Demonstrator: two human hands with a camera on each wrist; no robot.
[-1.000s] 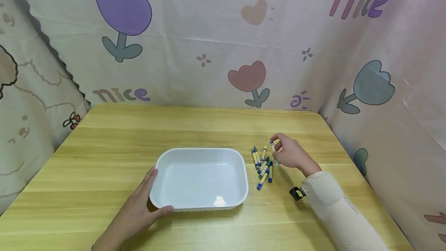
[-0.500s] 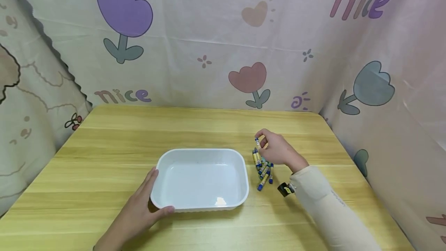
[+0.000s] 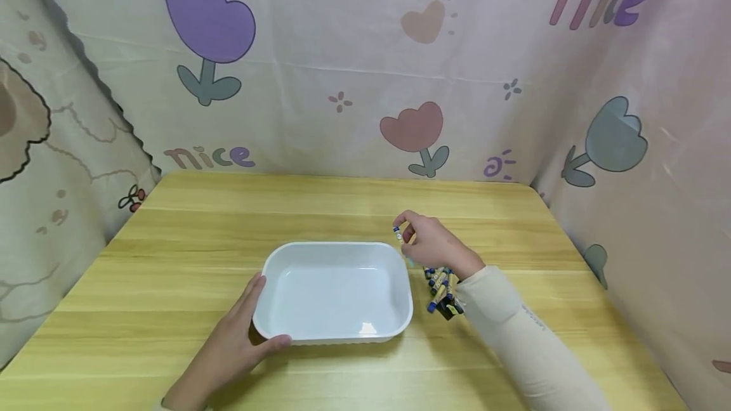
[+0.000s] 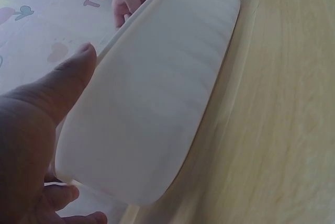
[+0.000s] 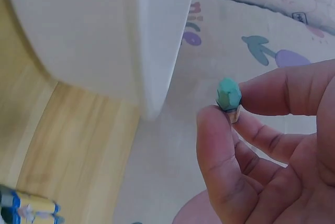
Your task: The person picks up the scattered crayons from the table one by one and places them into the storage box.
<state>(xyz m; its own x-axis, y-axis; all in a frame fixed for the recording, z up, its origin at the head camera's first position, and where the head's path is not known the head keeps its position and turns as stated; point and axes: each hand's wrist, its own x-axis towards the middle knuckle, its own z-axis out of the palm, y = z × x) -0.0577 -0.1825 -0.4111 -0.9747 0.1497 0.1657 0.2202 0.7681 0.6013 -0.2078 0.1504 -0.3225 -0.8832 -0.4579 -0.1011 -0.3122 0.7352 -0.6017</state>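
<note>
A pale fabric backdrop (image 3: pixel 320 30) printed with flowers and hearts is hanging behind the glossy white, round-cornered rectangular tray (image 3: pixel 337 303), and a yellow wood-grain table (image 3: pixel 200 221) is supporting it. To the tray's right, a cream cloth sleeve (image 3: pixel 537 347) is covering the right forearm. The left hand (image 3: pixel 237 335) is touching the tray's near left corner, its grip spreading wide around the outside. The right hand (image 3: pixel 434 243) is hovering just beyond the tray's far right corner. Beside the tray's right wall, a loose pile of yellow-and-blue wrapped crayons (image 3: pixel 440 284) is lying on the table, partly hidden by the right arm. The right hand's narrow pinch is holding 1 slim crayon with a faceted teal tip (image 5: pixel 229 94), near the tray's far right corner; whether it is overlapping the rim, I cannot tell.

Handling that crayon well probably calls for a light, firm pinch, since a slim stick could be twisting between 2 fingertips. The tip should be clearing the tray's rim, and the left hand should be bracing without tilting the tray.

Right of the tray, the right forearm is slanting up and leftward, the crayon's teal end pointing down. The left thumb is lying along the tray's near edge, fingers reaching up its left side.
</note>
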